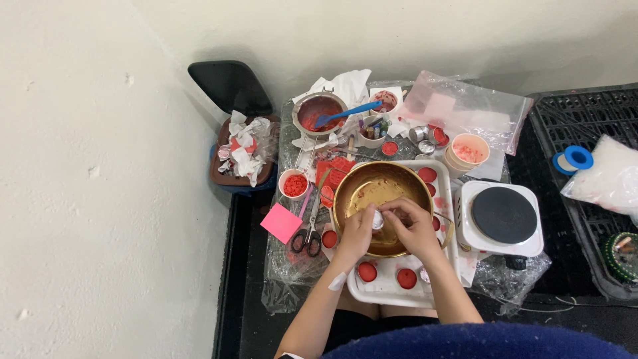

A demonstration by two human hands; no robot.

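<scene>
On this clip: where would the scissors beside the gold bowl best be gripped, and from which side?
Probably by the black handle loops of the scissors, coming from the person's near side. The loops lie at the near end, the blades point away toward the small white cup, and the pink paper square sits to their left, the gold bowl to their right.

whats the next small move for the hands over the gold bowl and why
Probably keep the small silver cup over the gold bowl and steady it: both the left hand and right hand pinch it there, so spills land inside, not on the white tray.
</scene>
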